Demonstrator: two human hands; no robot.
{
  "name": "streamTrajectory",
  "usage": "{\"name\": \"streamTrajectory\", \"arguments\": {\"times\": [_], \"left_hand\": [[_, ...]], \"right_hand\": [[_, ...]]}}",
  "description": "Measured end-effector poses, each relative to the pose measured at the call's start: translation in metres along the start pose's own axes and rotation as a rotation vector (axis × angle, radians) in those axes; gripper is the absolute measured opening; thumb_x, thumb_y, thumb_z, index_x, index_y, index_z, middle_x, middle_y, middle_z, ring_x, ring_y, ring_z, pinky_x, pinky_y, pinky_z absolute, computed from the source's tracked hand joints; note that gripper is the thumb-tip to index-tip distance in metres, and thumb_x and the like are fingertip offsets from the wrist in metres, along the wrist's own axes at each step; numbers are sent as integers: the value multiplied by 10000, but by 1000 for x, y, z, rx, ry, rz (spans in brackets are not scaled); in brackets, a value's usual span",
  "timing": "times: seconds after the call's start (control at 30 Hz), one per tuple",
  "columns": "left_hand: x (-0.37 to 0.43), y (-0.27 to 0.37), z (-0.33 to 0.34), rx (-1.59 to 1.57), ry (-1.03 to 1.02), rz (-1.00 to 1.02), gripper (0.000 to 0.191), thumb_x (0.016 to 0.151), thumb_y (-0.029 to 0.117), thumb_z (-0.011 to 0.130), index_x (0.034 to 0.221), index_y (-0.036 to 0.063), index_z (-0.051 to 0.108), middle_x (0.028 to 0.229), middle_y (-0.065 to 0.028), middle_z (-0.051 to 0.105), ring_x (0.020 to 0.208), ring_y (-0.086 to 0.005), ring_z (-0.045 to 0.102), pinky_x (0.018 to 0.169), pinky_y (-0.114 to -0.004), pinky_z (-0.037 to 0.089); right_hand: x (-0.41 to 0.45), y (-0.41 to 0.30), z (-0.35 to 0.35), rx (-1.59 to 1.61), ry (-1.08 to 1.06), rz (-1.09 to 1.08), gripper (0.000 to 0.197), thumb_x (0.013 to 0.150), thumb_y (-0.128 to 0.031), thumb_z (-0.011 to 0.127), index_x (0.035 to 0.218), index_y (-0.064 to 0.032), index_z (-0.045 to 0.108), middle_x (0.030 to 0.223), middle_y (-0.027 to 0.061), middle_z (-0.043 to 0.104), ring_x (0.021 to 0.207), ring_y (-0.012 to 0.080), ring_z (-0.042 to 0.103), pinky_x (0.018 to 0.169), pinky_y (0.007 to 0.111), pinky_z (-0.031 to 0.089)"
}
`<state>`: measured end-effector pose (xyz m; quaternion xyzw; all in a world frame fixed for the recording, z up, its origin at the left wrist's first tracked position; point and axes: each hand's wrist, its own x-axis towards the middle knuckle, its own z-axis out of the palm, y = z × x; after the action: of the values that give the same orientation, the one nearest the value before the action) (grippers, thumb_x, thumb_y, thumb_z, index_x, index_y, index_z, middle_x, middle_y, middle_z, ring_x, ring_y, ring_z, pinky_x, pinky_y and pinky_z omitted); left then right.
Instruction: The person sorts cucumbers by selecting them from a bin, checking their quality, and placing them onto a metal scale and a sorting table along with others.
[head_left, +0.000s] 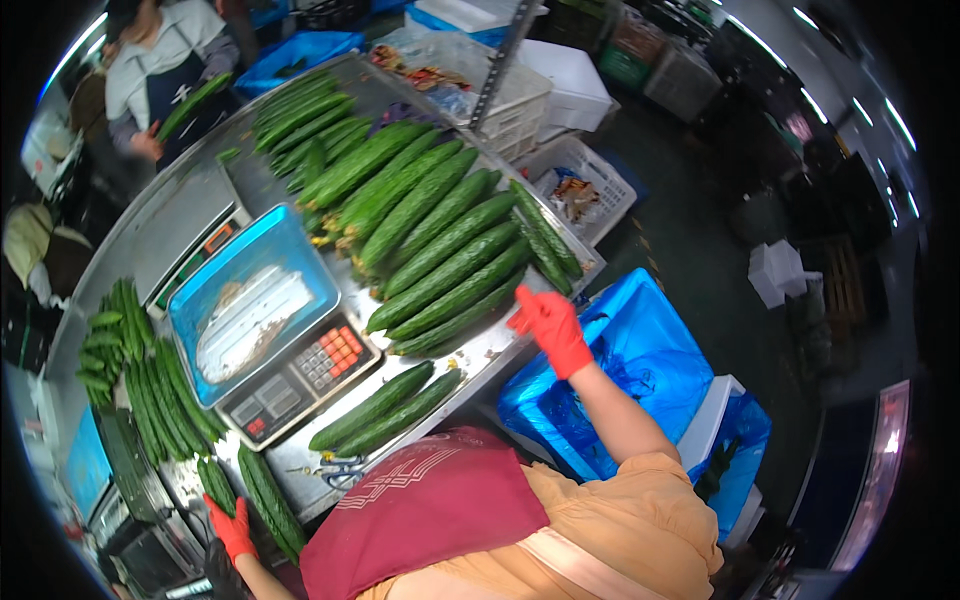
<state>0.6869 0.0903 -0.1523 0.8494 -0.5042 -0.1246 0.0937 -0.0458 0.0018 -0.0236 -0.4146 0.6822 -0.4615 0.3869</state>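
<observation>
My left hand (232, 526), in a red glove, grips the near end of a cucumber (214, 480) at the table's left front. Beside it lies another long cucumber (268, 499). My right hand (553, 328), also gloved in red, is by the table's front edge, close to the right ends of a large row of cucumbers (450, 259); its fingers are apart and I see nothing in them. Between my hands, two cucumbers (386, 412) lie near a pair of scissors (341, 474). A digital scale (300, 390) carries a blue tray (184, 315) with a whitish, dirty bottom.
Smaller cucumbers (161, 405) lie left of the scale. A blue-lined container (652, 330) stands below my right forearm. White crates (619, 176) stand beyond the metal table (469, 401), near an upright metal post (499, 75). Across the table a person (169, 82) holds a cucumber (193, 105).
</observation>
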Motion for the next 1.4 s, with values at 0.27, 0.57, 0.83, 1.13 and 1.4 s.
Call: {"name": "streamTrajectory", "arguments": {"times": [0.27, 0.57, 0.83, 1.13, 1.4], "left_hand": [[-1, 182, -67, -459, 126, 250, 515, 943, 102, 574, 1439, 20, 460, 1405, -193, 532, 1294, -260, 506, 1077, -379, 367], [-33, 283, -72, -599, 47, 527, 495, 956, 53, 556, 1444, 47, 469, 1345, -154, 575, 1198, -212, 569, 1018, -349, 429], [-77, 385, -59, -515, -145, 669, 492, 916, 78, 622, 1399, 89, 531, 1273, -100, 633, 1156, -214, 600, 994, -341, 446], [-113, 523, 13, -1216, -1256, 748, 899, 919, 469, 651, 1572, 112, 147, 1539, -150, 376, 1398, -288, 387, 1124, -444, 342], [-79, 525, 0, -1957, -1552, 233, 842, 848, 347, 678, 1525, 56, 271, 1242, -186, 623, 1171, -341, 588, 1121, -532, 362]], "right_hand": [[115, 94, -76, -1014, 177, -46, 1002, 689, -352, 779, 1528, -91, 295, 1411, 265, 466, 1313, 431, 447, 1087, 472, 383], [128, 86, -106, -870, 138, 18, 999, 622, -218, 778, 1507, -99, 329, 1207, 242, 612, 1147, 413, 574, 964, 461, 491], [50, 90, -114, -579, 415, -74, 902, 678, -90, 719, 1490, -51, 328, 1181, 261, 610, 1114, 433, 583, 912, 463, 502], [-26, -4, 8, -185, 80, -380, 878, 682, -24, 687, 1486, -9, 334, 1262, 255, 585, 1159, 377, 596, 950, 405, 476], [-29, -26, 48, 545, -555, -132, 315, 1020, -230, 551, 1170, 34, 635, 1127, 135, 691, 979, 170, 668, 846, 307, 550]]}}
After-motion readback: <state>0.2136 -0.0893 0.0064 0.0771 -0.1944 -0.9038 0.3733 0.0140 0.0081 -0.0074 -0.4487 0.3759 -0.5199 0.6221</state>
